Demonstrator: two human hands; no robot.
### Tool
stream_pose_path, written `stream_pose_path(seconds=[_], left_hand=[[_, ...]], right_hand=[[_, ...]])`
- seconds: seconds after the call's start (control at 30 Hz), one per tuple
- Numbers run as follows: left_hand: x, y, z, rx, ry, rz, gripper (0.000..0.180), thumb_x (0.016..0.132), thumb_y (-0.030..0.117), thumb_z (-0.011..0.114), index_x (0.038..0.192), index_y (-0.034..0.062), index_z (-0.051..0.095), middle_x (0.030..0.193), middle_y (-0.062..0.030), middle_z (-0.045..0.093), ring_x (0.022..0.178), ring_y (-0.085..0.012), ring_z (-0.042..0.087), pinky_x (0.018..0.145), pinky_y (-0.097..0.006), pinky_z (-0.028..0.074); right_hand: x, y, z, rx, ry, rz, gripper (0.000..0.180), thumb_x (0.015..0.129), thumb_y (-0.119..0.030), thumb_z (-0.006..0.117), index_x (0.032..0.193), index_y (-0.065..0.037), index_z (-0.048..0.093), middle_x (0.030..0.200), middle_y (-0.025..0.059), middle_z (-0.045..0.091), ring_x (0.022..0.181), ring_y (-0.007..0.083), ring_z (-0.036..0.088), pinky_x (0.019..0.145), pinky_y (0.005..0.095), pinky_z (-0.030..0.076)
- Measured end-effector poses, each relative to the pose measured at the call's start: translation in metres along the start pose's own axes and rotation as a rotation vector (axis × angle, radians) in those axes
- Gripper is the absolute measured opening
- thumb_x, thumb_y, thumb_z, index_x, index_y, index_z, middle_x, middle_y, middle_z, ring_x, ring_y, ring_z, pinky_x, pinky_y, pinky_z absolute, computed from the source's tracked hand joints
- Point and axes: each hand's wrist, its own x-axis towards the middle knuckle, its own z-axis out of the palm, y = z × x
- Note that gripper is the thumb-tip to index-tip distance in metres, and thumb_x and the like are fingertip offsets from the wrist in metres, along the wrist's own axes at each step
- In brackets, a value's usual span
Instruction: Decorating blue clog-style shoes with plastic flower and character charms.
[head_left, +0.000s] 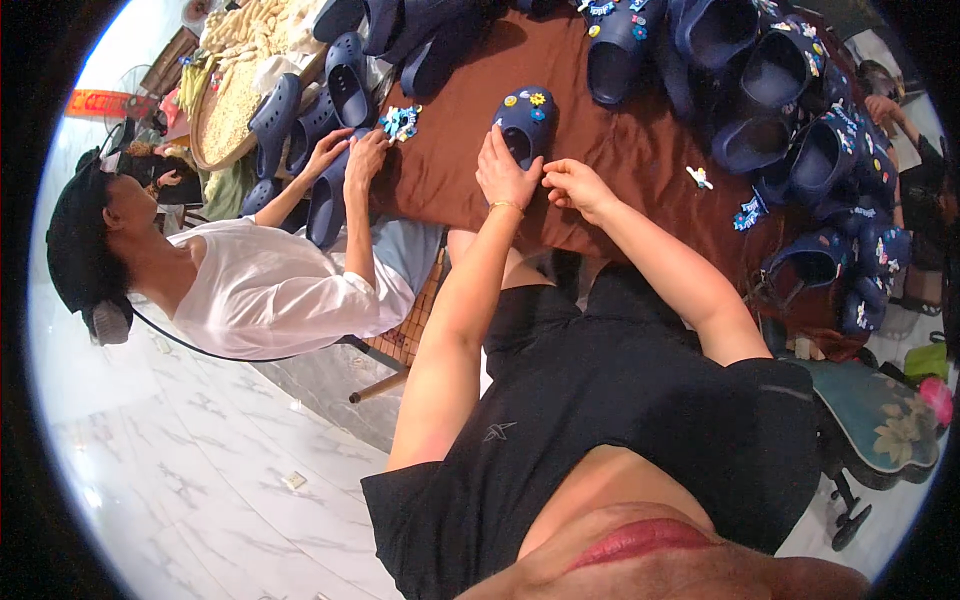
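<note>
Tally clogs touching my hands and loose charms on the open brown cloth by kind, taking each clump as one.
Dark blue clog at your left hand: 1
Mostly blue charm clumps: 2
Mostly white charm: 1
Total: 4

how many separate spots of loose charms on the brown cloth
3 in view: a blue-and-white pile by the co-worker's hand, a white charm right of the person's right hand, and a blue-and-white cluster beside the navy clogs. More may be hidden.

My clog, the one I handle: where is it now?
In the head view, the clog is at upper centre, over the cloth, with your left hand on its near end and your right hand to its right.
</note>
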Motion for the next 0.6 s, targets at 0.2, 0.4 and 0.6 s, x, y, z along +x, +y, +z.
stream_pose_path(seconds=[0.2,0.4,0.6], left_hand=[[0.009,-0.005,-0.012,-0.145,-0.056,0.146,0.085,0.059,0.029,0.076,0.126,0.0014,0.033,0.117,-0.0207,0.046,0.108,-0.0350,0.045,0.090,-0.039,0.037],[0.001,-0.015,-0.019,-0.015,-0.058,0.192,0.098,0.058,0.037,0.075,0.133,0.0029,0.022,0.124,-0.0227,0.040,0.111,-0.0382,0.042,0.091,-0.043,0.037],[0.009,-0.012,-0.025,-0.103,-0.145,0.098,0.098,0.059,0.030,0.074,0.134,0.0032,0.018,0.123,-0.0253,0.039,0.112,-0.0400,0.041,0.092,-0.043,0.036]], right_hand=[[-0.003,-0.012,-0.032,-0.039,0.071,-0.062,0.025,0.083,-0.016,0.053,0.105,-0.004,0.051,0.087,0.0032,0.057,0.065,0.0083,0.053,0.056,0.0208,0.044],[-0.029,-0.018,-0.076,-0.150,0.234,-0.201,0.024,0.080,-0.014,0.056,0.101,-0.002,0.054,0.081,0.0031,0.056,0.064,0.0090,0.053,0.054,0.0215,0.042],[-0.080,-0.038,-0.157,-0.112,0.557,-0.379,0.023,0.080,-0.014,0.057,0.100,-0.004,0.054,0.078,0.0024,0.057,0.063,0.0097,0.054,0.054,0.0220,0.044]])
